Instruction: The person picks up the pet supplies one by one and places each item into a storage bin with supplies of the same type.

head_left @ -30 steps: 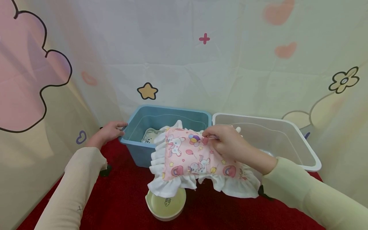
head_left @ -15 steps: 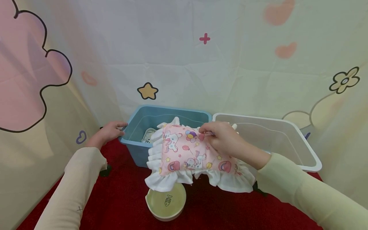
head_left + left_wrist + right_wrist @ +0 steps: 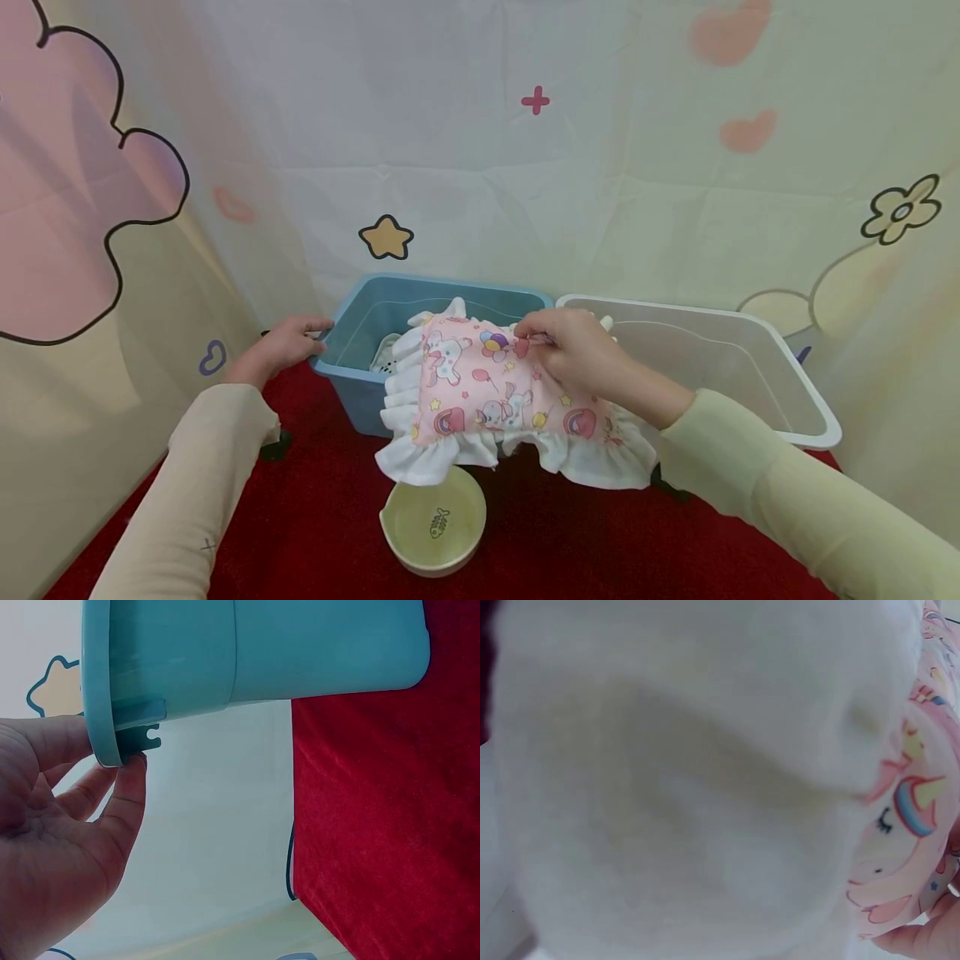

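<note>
In the head view my right hand (image 3: 581, 346) pinches a pink ruffled cushion (image 3: 480, 396) by its middle, so it folds and sags at both sides. Unicorns, balloons and rainbows are printed on it, with white frills round the edge. It hangs in front of the blue bin (image 3: 367, 377) and overlaps its front. The right wrist view is mostly a blurred white frill (image 3: 690, 787), with fingers (image 3: 930, 930) at the lower right. My left hand (image 3: 281, 346) holds the bin's left end; in the left wrist view thumb and fingertips pinch the rim (image 3: 97, 682).
A white bin (image 3: 813, 408) stands directly right of the blue one. A white piece with black dots (image 3: 384, 354) lies inside the blue bin. Nearer me, a pale yellow bowl (image 3: 427, 542) with a fishbone print rests on the red cloth (image 3: 315, 517). A printed curtain (image 3: 465, 208) hangs behind.
My right hand has carried the cushion a little up and to the left, uncovering more of the bowl. The left hand stays at the bin's rim.
</note>
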A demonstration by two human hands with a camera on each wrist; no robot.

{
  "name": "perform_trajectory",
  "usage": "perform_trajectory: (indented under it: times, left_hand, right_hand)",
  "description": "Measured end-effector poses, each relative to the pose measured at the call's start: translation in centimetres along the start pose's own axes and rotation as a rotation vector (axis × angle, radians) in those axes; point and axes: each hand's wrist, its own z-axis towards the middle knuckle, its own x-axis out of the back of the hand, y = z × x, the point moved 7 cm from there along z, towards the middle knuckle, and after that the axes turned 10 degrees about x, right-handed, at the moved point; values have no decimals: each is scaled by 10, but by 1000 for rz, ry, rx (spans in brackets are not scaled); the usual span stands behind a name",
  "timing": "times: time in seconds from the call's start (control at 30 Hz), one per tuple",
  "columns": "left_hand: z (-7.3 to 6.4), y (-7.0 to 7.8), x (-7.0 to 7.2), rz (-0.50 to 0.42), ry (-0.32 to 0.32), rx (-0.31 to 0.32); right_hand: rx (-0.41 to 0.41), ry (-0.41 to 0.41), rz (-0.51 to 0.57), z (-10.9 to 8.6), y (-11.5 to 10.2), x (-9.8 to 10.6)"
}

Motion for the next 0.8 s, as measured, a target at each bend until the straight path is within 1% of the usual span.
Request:
perform_trajectory:
  times: [0.37, 0.63, 0.8]
  left_hand:
    - [0, -1, 0, 14, 7, 3]
    - [1, -3, 1, 13, 29, 8]
    - [1, -2, 0, 10, 22, 17]
  right_hand:
    - [-27, -21, 6, 7, 2, -3]
    - [-11, -15, 24, 15, 2, -3]
    - [-12, -10, 34, 20, 4, -3]
